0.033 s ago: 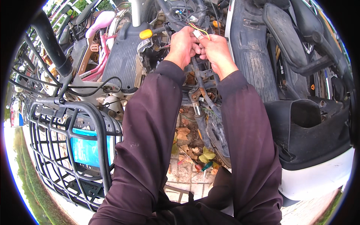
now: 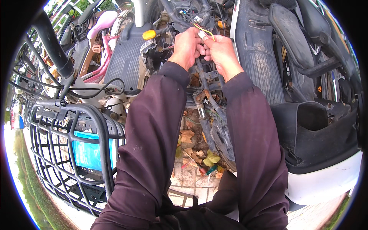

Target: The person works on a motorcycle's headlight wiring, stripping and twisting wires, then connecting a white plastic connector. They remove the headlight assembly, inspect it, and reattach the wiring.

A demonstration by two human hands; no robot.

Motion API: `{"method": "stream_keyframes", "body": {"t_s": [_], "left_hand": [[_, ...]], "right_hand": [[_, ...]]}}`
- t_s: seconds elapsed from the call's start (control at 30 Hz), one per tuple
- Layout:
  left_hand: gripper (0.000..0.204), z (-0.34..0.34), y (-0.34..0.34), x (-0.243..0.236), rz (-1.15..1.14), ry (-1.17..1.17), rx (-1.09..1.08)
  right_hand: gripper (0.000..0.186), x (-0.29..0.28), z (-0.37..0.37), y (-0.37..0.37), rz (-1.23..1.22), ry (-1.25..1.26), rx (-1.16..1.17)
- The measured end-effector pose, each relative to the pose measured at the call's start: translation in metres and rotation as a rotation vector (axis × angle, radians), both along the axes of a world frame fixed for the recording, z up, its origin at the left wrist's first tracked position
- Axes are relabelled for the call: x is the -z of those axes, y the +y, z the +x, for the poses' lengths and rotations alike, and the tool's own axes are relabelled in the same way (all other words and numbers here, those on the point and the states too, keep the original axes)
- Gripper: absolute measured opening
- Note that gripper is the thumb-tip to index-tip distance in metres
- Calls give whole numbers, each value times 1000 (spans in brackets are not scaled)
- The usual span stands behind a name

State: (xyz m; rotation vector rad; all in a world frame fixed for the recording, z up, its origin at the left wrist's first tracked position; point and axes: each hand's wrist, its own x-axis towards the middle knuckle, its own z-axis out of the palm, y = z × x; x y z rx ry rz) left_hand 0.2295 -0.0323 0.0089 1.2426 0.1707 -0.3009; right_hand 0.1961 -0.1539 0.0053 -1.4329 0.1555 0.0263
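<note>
Between my two hands is a small white wire connector [image 2: 202,35], with a yellow wire [image 2: 209,32] looping from it. My left hand [image 2: 185,46] pinches the connector from the left, its fingers curled. On the other side, my right hand [image 2: 221,50] is closed with its thumb pressed against the connector near the yellow wire. The fingertips of both hands nearly meet below it, and parts of the connector are hidden. Just beneath the hands runs a bare, dirty scooter frame [image 2: 204,82], with more loose wires [image 2: 188,14] beyond them.
A black wire basket [image 2: 71,143] holding a blue panel stands at left. Beyond it are a ribbed scooter footboard [image 2: 126,61] and a pink bicycle [image 2: 102,71]. A black-and-white scooter [image 2: 255,57] flanks my right arm. Dry leaves [image 2: 188,136] and a green-handled tool [image 2: 211,170] lie on the paving.
</note>
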Motion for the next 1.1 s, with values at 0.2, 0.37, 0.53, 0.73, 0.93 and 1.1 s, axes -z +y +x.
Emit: {"method": "stream_keyframes", "body": {"t_s": [0.2, 0.37, 0.53, 0.73, 0.93, 1.1], "left_hand": [[18, -5, -4, 0, -29, -54, -45], [14, -6, 1, 5, -70, -119, -5], [18, -4, 0, 9, -40, -127, 7], [19, 0, -3, 7, -67, -52, -4], [17, 6, -8, 5, -164, 50, -47], [22, 9, -13, 6, -217, 86, -74]], "right_hand": [[21, 2, 0, -2, -8, 12, -40], [18, 4, -1, -1, 61, -9, -23], [19, 4, 0, -3, 25, 0, -39], [17, 2, 1, -5, -7, 51, -38], [16, 0, 4, -6, 75, 87, -14], [19, -1, 4, -7, 80, 37, 6]]}}
